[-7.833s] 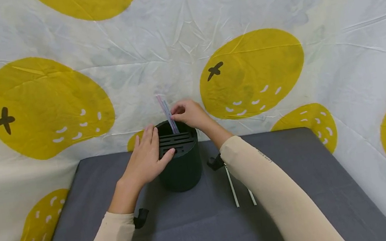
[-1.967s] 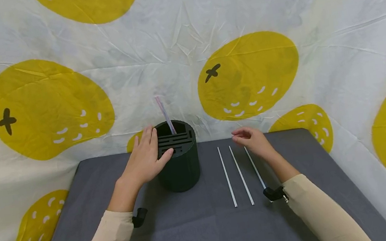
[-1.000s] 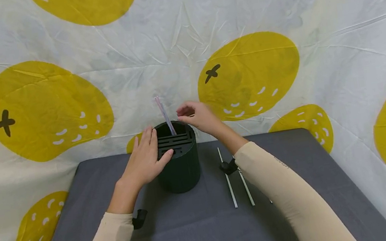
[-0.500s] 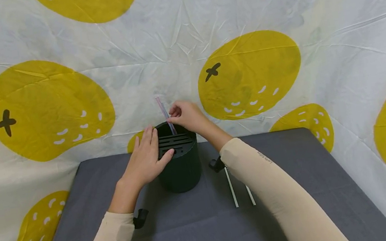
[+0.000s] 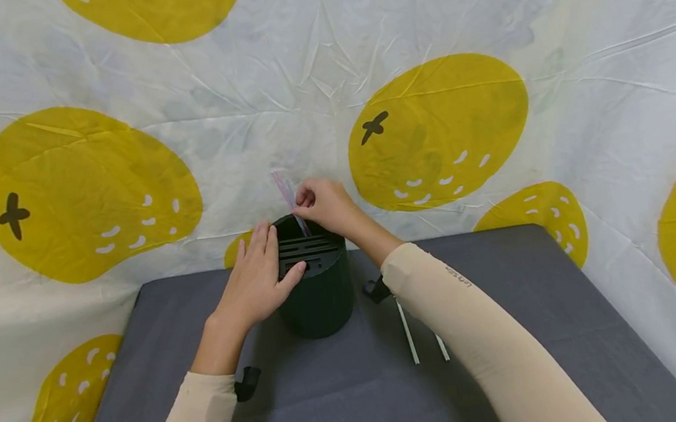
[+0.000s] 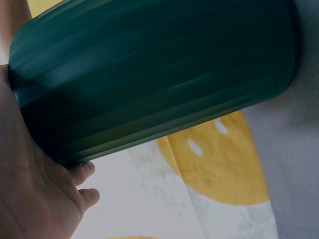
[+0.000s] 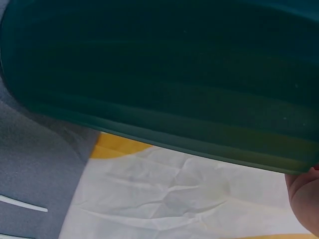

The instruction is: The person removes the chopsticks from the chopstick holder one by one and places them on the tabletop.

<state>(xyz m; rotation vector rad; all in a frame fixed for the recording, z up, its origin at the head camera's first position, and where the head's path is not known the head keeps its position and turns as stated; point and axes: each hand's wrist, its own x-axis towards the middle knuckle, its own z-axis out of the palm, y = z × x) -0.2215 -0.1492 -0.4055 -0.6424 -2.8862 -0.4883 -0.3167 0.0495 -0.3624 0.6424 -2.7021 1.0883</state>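
Observation:
A dark green round holder (image 5: 317,300) with a slotted black top stands at the table's far edge. Thin, pale straw-like sticks (image 5: 280,184), pinkish and bluish, lean up out of its open rear part. My right hand (image 5: 329,205) is at them, thumb and forefinger pinching one. My left hand (image 5: 255,280) rests against the holder's left rim with straight fingers, its thumb over the slotted top. In the left wrist view, the left palm (image 6: 35,194) lies against the green wall. In the right wrist view only a bit of the right hand (image 7: 306,199) shows.
White straw-like sticks (image 5: 409,334) lie on the grey table (image 5: 332,399), right of the holder, partly hidden under the right forearm. A white cloth (image 5: 291,59) printed with yellow fruit hangs directly behind the table.
Two seconds ago my right hand was over the rightmost of three sticks on the table. It has since moved left and up to the sticks in the holder. The left hand keeps its place.

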